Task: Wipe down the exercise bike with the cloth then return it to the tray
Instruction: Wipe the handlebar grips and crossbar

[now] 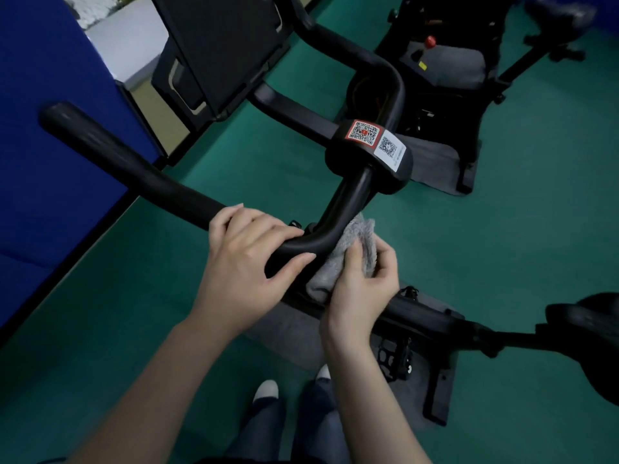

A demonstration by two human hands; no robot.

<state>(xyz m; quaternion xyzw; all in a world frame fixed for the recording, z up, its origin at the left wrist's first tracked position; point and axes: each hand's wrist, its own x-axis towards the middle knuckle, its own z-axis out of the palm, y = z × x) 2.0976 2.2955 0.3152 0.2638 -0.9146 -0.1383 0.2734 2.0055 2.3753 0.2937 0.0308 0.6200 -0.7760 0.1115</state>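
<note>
The black exercise bike handlebar (140, 177) runs from the upper left down to a bend in the middle, then up to a clamp with two QR stickers (375, 142). My left hand (248, 262) is wrapped over the bar at the bend. My right hand (361, 286) presses a fluffy grey cloth (348, 252) against the underside of the bar just right of the bend. The bike's saddle (589, 333) shows at the right edge. No tray is in view.
A black console screen (221, 45) stands above the handlebar. A second exercise bike (445, 61) on a grey mat stands at the upper right. A blue partition (50, 128) lines the left side. The floor is green; my feet (268, 390) and a pedal (395, 356) are below.
</note>
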